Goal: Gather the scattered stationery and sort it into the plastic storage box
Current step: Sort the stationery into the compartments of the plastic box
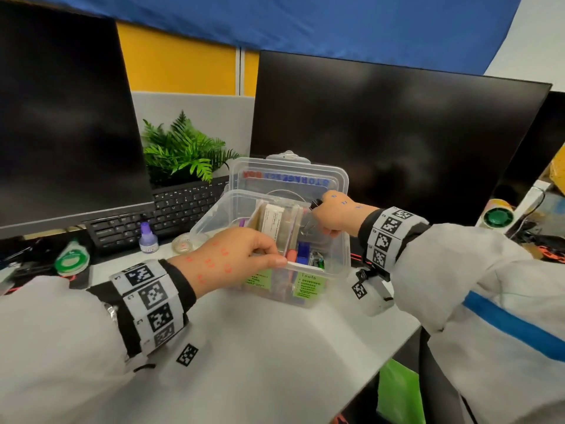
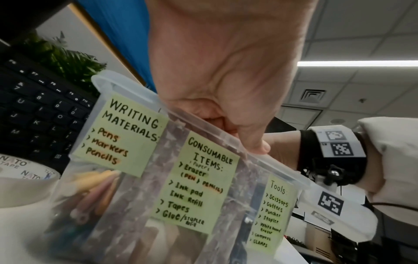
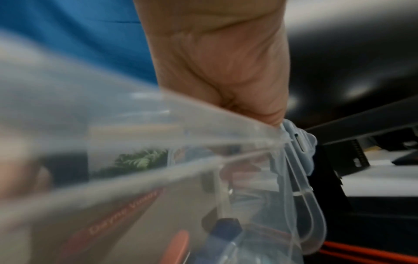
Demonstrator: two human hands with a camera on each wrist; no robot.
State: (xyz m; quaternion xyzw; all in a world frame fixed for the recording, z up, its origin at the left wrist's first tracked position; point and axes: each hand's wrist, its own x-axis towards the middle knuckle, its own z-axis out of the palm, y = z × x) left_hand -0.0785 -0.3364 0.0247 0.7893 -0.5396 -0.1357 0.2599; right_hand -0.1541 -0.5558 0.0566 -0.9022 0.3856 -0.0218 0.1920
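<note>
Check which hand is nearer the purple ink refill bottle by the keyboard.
Left. The left hand grips the storage box's near rim, just right of the ink refill bottle. The right hand reaches into the box's far right side, farther from the bottle.

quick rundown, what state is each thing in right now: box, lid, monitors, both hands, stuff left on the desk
box: upright on desk, partly filled
lid: open, tipped back
monitors: screens dark
left hand: grips the box's front rim
right hand: inside the box at its far right, holding a black clip
ink bottle: upright, capped, outside the box
green tape: on desk, outside the box
small tape roll: on desk beside the box
</note>
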